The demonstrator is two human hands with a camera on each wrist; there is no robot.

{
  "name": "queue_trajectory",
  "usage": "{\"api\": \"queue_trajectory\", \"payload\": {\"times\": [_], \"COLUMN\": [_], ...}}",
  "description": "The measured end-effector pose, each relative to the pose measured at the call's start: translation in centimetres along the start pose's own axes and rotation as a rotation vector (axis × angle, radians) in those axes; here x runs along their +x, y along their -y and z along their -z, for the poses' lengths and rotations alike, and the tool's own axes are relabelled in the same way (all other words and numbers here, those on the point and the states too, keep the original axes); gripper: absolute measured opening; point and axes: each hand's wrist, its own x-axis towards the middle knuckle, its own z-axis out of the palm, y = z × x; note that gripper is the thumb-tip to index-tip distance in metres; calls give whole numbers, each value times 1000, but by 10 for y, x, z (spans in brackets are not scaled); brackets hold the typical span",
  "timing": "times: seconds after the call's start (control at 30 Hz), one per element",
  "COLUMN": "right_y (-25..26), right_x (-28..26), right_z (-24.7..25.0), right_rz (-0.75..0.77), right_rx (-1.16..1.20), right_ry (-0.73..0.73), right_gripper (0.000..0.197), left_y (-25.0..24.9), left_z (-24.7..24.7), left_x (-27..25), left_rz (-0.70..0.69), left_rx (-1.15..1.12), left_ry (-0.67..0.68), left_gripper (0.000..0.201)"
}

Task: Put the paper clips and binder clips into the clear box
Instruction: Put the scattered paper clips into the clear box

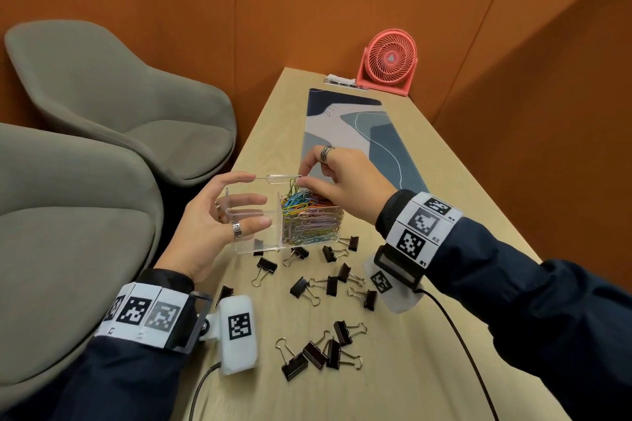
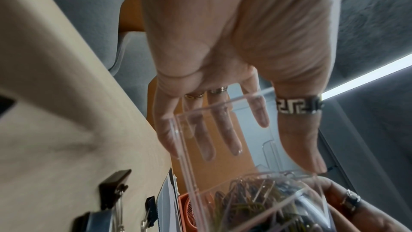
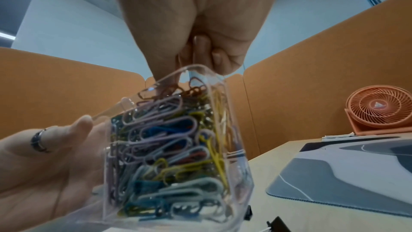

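A clear box (image 1: 251, 236) with two compartments is held just above the wooden table. My left hand (image 1: 260, 198) grips its left, empty compartment, thumb on the near wall and fingers behind the far wall (image 2: 189, 156). The right compartment is packed with coloured paper clips (image 1: 311, 219) (image 3: 169, 147). Over it, my right hand (image 1: 302, 178) pinches a few clips at the top of the pile, fingers curled (image 3: 200, 56). Several black binder clips (image 1: 307, 287) lie scattered on the table in front of the box, and more form a cluster (image 1: 321, 352) nearer me.
A patterned desk mat (image 1: 359, 140) lies behind the box, with a pink fan (image 1: 388, 60) at the table's far end. Two grey chairs (image 1: 102, 85) stand past the table's left edge. Orange walls close the right and back. Cables trail from both wrists.
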Motion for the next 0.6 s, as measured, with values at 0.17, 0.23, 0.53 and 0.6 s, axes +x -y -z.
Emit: {"api": "queue_trajectory", "payload": {"times": [0.17,0.23,0.53,0.6], "right_y": [0,1,6,5], "right_x": [-1,0,4,5], "right_z": [-4,-6,16,20], "right_rz": [-17,-27,-242,-245], "right_rx": [15,-3,309,293], "right_ry": [-24,2,-27,44], "right_gripper": [12,11,17,17], "left_y": [2,2,2,2], "left_z": [-1,-1,0,-1], "left_x": [0,0,1,1], "left_rz": [-1,-1,0,0], "left_rx": [9,20,14,7], "left_ry": [0,5,1,2], "left_gripper": [75,75,76,76]}}
